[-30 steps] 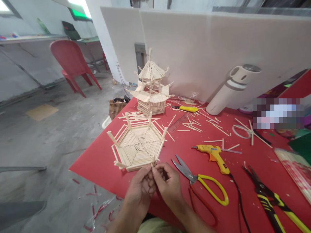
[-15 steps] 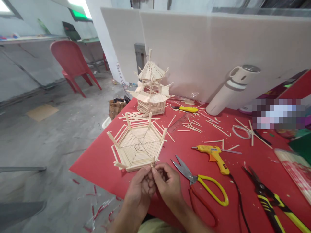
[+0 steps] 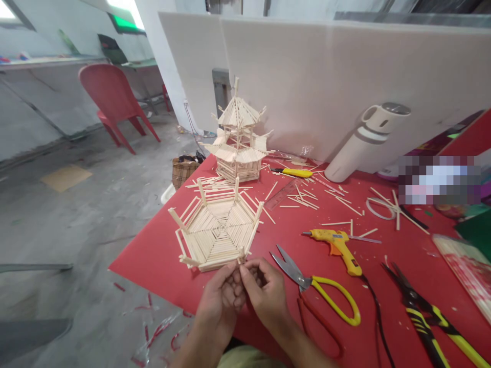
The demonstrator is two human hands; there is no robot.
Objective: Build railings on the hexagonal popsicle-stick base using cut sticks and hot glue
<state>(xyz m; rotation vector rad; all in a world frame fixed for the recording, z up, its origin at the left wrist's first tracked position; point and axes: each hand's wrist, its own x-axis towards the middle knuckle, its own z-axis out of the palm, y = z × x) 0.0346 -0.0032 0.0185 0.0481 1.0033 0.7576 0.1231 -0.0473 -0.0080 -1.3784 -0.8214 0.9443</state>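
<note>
At the near corner of a hexagonal stick base [image 3: 218, 235], my two hands meet around a short wooden post [image 3: 242, 252]. My left hand [image 3: 222, 289] has its fingers curled, with thumb and fingertip closed at the post's left side. From the right, my right hand [image 3: 264, 289] pinches the same spot between thumb and forefinger. Most of what lies between the fingertips is hidden. The base has a web-like floor of sticks, upright posts at its corners and low rails along several sides.
A stick pagoda [image 3: 238, 138] stands behind the base. Scissors [image 3: 307, 281], a yellow glue gun [image 3: 337, 243] and pliers [image 3: 414, 296] lie to the right. Beyond are a utility knife [image 3: 295, 172], loose sticks [image 3: 305, 197] and a white flask [image 3: 364, 140]. The red tabletop [image 3: 153, 255] ends at left.
</note>
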